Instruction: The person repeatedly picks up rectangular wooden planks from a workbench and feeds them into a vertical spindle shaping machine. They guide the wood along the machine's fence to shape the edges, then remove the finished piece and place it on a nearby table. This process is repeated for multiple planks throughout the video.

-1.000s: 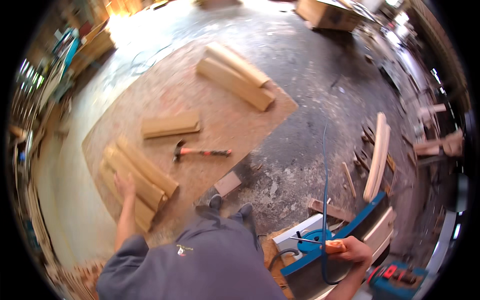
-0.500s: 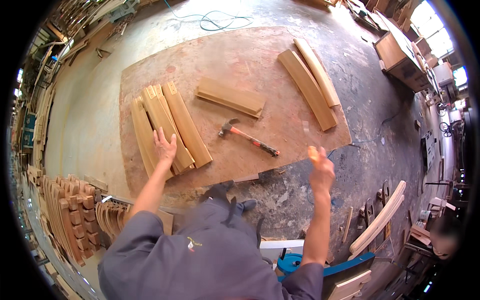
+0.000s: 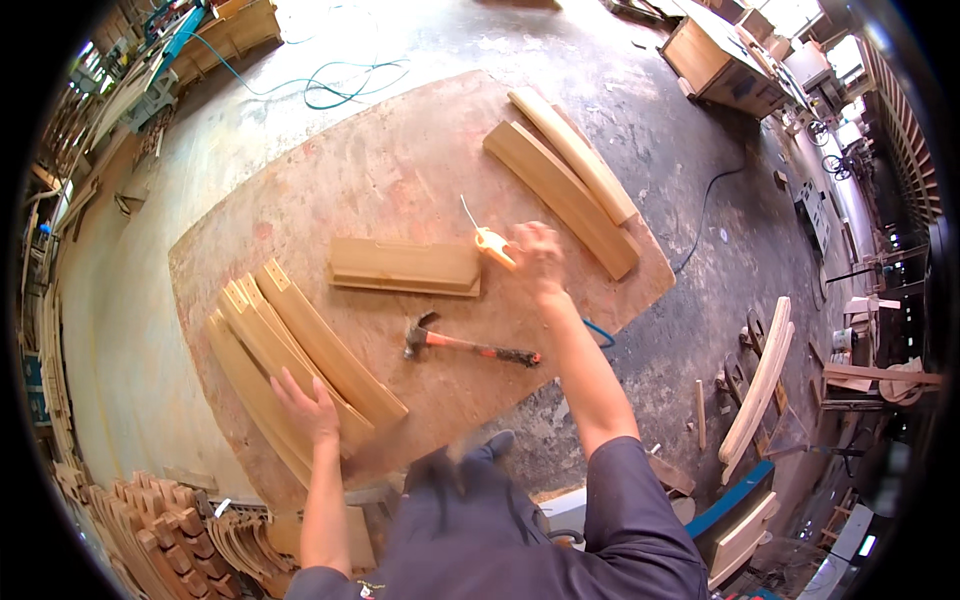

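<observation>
My left hand (image 3: 308, 408) lies with fingers spread on a group of curved wooden pieces (image 3: 335, 350) with holes at their far ends. In my right hand (image 3: 538, 260) is a yellow-orange air blow gun (image 3: 492, 243), its thin nozzle pointing away from me. A blue hose (image 3: 600, 335) shows beside the right forearm. The gun hovers by the right end of two stacked short wooden boards (image 3: 400, 265). A claw hammer (image 3: 470, 347) with a red and black handle lies between my hands.
Two more curved wooden pieces (image 3: 565, 200) lie at the right of the worn brown floor board (image 3: 250, 220). Stacked notched wood (image 3: 165, 530) stands at lower left, long curved pieces (image 3: 757, 390) at right. A coiled hose (image 3: 345, 85) lies farther off.
My right hand has swung left and forward with the blow gun, over the board beside the short boards. My left hand stays on the curved pieces. The view has shifted and turned.
</observation>
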Motion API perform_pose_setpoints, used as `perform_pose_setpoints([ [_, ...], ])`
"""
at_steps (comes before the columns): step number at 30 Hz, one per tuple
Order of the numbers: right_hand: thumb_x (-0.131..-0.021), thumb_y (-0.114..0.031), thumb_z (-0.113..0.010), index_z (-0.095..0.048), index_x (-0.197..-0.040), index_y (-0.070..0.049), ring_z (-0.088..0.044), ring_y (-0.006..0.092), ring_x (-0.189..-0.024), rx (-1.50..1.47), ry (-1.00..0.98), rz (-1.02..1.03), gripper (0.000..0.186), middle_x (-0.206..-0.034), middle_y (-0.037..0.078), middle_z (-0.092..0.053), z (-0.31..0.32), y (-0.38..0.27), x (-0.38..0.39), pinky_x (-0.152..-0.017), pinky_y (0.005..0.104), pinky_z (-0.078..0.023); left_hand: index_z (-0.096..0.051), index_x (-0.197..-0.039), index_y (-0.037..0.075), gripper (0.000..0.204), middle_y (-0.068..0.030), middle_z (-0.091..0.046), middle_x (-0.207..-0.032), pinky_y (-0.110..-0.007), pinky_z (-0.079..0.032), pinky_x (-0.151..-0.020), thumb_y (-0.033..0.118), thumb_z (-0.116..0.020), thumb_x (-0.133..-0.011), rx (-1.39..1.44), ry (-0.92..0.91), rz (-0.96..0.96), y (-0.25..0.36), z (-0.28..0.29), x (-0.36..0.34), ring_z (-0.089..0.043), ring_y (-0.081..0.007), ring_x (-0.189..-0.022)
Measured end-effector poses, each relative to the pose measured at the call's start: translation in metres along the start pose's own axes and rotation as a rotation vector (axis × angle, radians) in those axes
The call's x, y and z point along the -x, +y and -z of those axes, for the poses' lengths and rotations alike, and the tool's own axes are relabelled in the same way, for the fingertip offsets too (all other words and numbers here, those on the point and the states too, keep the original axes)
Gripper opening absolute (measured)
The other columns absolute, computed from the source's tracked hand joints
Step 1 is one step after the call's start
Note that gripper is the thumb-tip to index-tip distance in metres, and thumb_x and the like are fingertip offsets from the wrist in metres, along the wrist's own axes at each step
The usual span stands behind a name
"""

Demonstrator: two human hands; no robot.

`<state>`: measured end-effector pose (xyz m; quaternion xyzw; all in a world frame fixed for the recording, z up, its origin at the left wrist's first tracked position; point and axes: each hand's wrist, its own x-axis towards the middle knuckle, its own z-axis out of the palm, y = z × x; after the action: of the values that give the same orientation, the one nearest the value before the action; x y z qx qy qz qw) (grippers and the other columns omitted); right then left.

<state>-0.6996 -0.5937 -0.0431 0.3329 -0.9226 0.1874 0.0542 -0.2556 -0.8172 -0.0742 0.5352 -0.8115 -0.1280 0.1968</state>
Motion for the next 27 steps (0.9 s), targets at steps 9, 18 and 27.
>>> perform_pose_setpoints([
  [9,-0.092,-0.017,-0.068,-0.052,-0.145,-0.006,-0.049,0.0324,-0.136,0.58,-0.044,-0.487,0.057,-0.146,0.016,-0.051,0.018,0.16,0.013,-0.112,0.0578,-0.041,-0.035,-0.161,0.005,0.074,-0.0313,-0.027,-0.165,-0.056,-0.029,-0.123,0.034,-0.062,-0.099,0.023,-0.01,0.017,0.005,0.006,0.002,-0.032,-0.0494,-0.15],
  [18,-0.091,-0.008,-0.062,-0.055,-0.108,-0.009,-0.057,0.0293,-0.104,0.642,0.354,-0.089,0.018,-0.113,0.009,-0.058,0.056,0.116,0.057,-0.088,0.0417,-0.051,-0.036,-0.161,0.005,0.073,-0.0307,-0.03,-0.164,-0.056,-0.029,-0.123,0.042,-0.058,-0.102,-0.033,-0.002,-0.012,-0.009,0.003,0.001,-0.033,-0.0487,-0.15],
  [27,-0.067,-0.015,-0.078,-0.059,-0.119,-0.004,-0.058,0.0387,-0.106,0.168,0.4,-0.449,0.056,-0.113,0.017,-0.061,0.198,-0.012,0.254,-0.093,0.05,-0.048,-0.04,-0.157,0.001,0.068,-0.0229,-0.039,-0.161,-0.049,-0.029,-0.124,0.026,-0.067,-0.1,0.339,-0.006,-0.335,0.005,0.002,-0.038,-0.036,-0.0383,-0.15],
])
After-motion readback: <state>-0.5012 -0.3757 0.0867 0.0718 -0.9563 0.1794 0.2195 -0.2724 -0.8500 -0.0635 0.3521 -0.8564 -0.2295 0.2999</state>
